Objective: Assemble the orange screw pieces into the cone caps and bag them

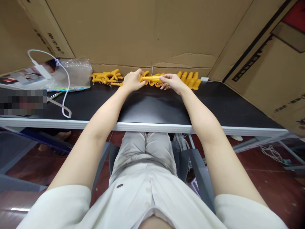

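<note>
I have both arms stretched out over the black table (152, 108), hands meeting at its far edge against the cardboard wall (124, 31). My left hand (132, 81) is curled shut around the left end of a yellow rod (152, 78), fingers wrapped over the top. My right hand (173, 82) pinches the rod's right end, thumb and fingers closed on it, the other fingers spread down toward the tabletop. The rod lies roughly level between the two hands, just above the table and close to the wall.

Just behind and to either side sit more yellow plastic parts: a loose pile (107, 78) of branched pieces left of my left hand, and a row (190, 79) of stubby pieces standing side by side right of my right hand, both against the cardboard. I cannot tell whether the rod touches the parts beneath it.

Further left on the table lies a clear bag (76, 73) over some printed sheets, with a white cable (66, 89) looping across it toward the front edge. A larger box (274, 63) leans in at the right
</note>
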Tool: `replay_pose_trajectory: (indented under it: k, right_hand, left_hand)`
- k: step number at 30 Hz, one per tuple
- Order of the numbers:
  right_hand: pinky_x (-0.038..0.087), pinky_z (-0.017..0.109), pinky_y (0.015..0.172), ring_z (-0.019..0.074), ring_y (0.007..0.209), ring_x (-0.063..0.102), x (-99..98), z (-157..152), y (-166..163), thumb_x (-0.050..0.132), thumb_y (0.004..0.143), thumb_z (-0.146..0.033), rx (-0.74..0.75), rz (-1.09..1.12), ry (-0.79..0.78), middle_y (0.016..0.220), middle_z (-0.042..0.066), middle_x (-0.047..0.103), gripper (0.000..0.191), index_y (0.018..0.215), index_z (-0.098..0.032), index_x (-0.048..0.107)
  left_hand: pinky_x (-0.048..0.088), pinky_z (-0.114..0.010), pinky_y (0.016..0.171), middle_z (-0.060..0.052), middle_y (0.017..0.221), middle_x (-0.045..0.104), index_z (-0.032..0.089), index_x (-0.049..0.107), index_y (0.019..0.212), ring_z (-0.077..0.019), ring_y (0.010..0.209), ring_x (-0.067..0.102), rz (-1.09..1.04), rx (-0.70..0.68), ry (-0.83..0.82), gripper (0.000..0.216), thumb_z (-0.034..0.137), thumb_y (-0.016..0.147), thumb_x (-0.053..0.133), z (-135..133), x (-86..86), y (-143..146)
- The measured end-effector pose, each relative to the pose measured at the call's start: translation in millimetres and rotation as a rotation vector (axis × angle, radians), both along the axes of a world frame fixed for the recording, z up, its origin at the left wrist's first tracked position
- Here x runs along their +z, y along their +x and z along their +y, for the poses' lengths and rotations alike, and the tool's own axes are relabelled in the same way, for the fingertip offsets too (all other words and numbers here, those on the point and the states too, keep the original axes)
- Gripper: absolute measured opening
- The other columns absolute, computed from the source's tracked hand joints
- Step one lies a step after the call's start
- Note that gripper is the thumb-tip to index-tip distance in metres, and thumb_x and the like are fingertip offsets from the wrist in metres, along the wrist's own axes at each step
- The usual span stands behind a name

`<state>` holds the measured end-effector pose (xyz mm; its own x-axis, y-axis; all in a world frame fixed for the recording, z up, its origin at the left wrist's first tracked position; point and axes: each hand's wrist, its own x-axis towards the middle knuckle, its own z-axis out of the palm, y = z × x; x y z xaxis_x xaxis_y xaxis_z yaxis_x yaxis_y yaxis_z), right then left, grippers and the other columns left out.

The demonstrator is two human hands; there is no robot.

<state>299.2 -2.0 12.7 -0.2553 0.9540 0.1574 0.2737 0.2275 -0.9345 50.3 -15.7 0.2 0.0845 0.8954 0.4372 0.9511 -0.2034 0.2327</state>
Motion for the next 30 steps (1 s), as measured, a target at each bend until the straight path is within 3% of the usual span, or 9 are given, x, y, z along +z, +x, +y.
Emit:
replay_pose_trajectory:
  k: [4,15,21,23,26,30]
  right_hand:
    - [0.056,0.018,0.058,0.0100,0.064,0.074,2.0,-2.7,-1.9,0.085,0.104,-0.044,-0.015,0.007,-0.019,0.098,0.006,0.082,0.028,0.107,-0.018,0.075]
    - [0.054,0.020,0.057,0.0113,0.060,0.071,1.7,-5.0,-6.7,0.071,0.102,-0.075,-0.056,-0.037,-0.049,0.081,0.007,0.080,0.059,0.088,-0.018,0.070]
    - [0.058,0.023,0.057,0.0156,0.065,0.076,2.2,-5.7,-8.3,0.064,0.096,-0.089,-0.065,-0.082,-0.037,0.084,0.009,0.082,0.071,0.093,-0.019,0.073]
    - [0.058,0.023,0.059,0.0158,0.068,0.078,2.5,-4.8,-6.6,0.068,0.098,-0.084,-0.049,-0.076,-0.039,0.093,0.010,0.084,0.066,0.099,-0.018,0.075]
    - [0.059,0.023,0.064,0.0158,0.075,0.080,1.2,-0.8,-1.7,0.084,0.099,-0.062,-0.011,-0.045,-0.006,0.108,0.010,0.084,0.047,0.115,-0.018,0.076]
    - [0.059,0.023,0.067,0.0149,0.077,0.079,-1.9,5.0,2.9,0.093,0.095,-0.043,-0.010,-0.050,0.030,0.108,0.007,0.084,0.040,0.120,-0.020,0.073]
  left_hand:
    - [0.055,-0.049,0.112,-0.014,0.126,0.082,0.026,0.069,0.147,-0.0402,0.128,0.072,-0.008,-0.009,0.020,0.056,0.047,0.096,0.065,1.2,-0.9,-0.2]
    - [0.053,-0.052,0.115,-0.016,0.133,0.080,0.024,0.067,0.152,-0.0429,0.132,0.070,-0.019,0.010,-0.020,0.061,0.047,0.096,0.062,-8.2,5.6,5.3]
    - [0.054,-0.049,0.111,-0.014,0.124,0.081,0.027,0.068,0.151,-0.0399,0.127,0.071,-0.034,-0.016,0.027,0.060,0.047,0.094,0.064,-4.3,2.9,2.6]
    - [0.055,-0.049,0.110,-0.013,0.123,0.082,0.029,0.068,0.151,-0.0396,0.127,0.071,-0.040,-0.025,0.036,0.060,0.048,0.094,0.064,-2.7,1.7,1.2]
    - [0.055,-0.050,0.111,-0.013,0.124,0.082,0.029,0.067,0.151,-0.0398,0.126,0.071,-0.037,-0.016,0.031,0.059,0.048,0.095,0.063,-1.5,0.8,-0.1]
    - [0.056,-0.050,0.110,-0.014,0.124,0.082,0.029,0.069,0.149,-0.0398,0.125,0.072,-0.032,-0.017,0.031,0.058,0.048,0.094,0.064,-1.6,1.0,-0.6]
